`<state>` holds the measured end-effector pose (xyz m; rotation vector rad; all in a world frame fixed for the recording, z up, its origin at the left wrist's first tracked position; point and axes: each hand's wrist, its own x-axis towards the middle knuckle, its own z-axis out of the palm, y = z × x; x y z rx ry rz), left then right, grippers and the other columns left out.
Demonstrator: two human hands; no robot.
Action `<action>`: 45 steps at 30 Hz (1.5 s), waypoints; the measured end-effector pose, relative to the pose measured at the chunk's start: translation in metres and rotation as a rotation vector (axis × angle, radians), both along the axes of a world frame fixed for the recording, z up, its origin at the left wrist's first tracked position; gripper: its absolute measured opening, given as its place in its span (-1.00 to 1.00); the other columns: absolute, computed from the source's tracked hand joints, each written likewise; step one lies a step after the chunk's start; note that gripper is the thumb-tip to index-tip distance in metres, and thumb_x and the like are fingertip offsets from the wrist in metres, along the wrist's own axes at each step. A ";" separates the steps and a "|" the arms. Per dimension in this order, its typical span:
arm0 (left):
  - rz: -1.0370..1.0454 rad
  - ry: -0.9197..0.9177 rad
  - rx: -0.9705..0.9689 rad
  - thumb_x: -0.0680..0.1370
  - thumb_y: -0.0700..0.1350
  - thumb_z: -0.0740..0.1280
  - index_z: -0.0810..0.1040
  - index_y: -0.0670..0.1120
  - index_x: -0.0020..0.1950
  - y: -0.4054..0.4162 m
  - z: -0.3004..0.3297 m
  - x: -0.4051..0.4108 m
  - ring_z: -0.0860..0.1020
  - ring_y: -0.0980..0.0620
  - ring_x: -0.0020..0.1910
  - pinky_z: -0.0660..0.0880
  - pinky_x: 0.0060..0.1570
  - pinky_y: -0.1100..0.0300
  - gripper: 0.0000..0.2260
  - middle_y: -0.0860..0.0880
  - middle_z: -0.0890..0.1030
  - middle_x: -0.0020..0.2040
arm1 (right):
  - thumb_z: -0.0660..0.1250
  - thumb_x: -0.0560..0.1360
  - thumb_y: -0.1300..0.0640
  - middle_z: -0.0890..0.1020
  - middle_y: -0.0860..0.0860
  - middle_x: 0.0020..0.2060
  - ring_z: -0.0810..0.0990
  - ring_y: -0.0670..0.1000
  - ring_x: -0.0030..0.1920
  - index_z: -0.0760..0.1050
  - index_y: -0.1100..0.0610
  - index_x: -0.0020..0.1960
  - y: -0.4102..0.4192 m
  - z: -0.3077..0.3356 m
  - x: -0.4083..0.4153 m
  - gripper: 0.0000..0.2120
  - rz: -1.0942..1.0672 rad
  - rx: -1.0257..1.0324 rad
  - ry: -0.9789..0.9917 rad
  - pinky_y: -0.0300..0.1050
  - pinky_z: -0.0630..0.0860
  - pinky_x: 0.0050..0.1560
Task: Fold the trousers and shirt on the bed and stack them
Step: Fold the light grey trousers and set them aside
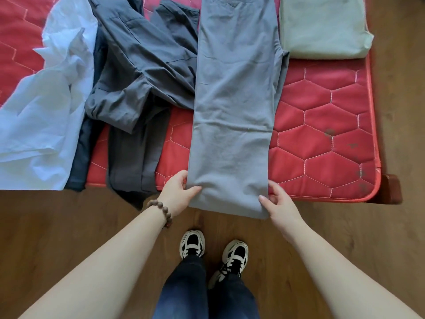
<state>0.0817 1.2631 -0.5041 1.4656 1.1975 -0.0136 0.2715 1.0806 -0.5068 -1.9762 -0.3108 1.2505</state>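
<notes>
Pinching the hem corners, the left hand (178,192) and right hand (279,201) held the grey trousers (232,107) taut for folding.

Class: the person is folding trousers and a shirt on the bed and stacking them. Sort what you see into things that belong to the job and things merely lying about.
Job: grey trousers, gripped at the hem by the left hand and right hand; dark trousers; white shirt; folded green garment; bed.

Lying about: trainers; bead bracelet; wooden floor.
</notes>
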 end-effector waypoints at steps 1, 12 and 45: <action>0.038 0.047 0.091 0.49 -0.11 0.40 0.44 0.02 0.05 -0.003 0.004 -0.001 0.57 0.17 -0.23 0.43 -0.28 0.45 -0.80 0.08 0.60 -0.20 | 0.30 0.55 0.19 0.69 -0.07 -0.19 0.65 -0.11 -0.09 0.32 -0.26 0.34 -0.001 0.006 0.000 -0.51 -0.052 -0.004 -0.039 -0.25 0.50 -0.11; -0.069 -0.194 -0.239 0.56 -0.45 0.19 0.67 -0.05 0.07 0.021 0.085 0.004 0.64 -0.01 0.07 0.61 -0.03 0.12 -0.62 -0.03 0.69 0.04 | 0.22 0.54 0.40 0.67 -0.03 0.09 0.66 -0.06 0.04 0.53 -0.05 0.25 -0.001 0.083 0.061 -0.55 0.033 0.164 0.290 -0.20 0.58 -0.25; -0.253 0.169 0.699 0.37 -0.31 0.32 0.44 -0.07 0.33 0.239 -0.002 0.209 0.43 -0.19 0.22 0.41 0.20 -0.03 -0.48 -0.17 0.48 0.25 | 0.22 0.55 -0.17 0.52 0.06 -0.39 0.48 0.06 -0.35 0.50 0.20 -0.23 0.254 0.013 0.234 -0.56 -0.019 -0.224 -0.225 -0.05 0.37 -0.23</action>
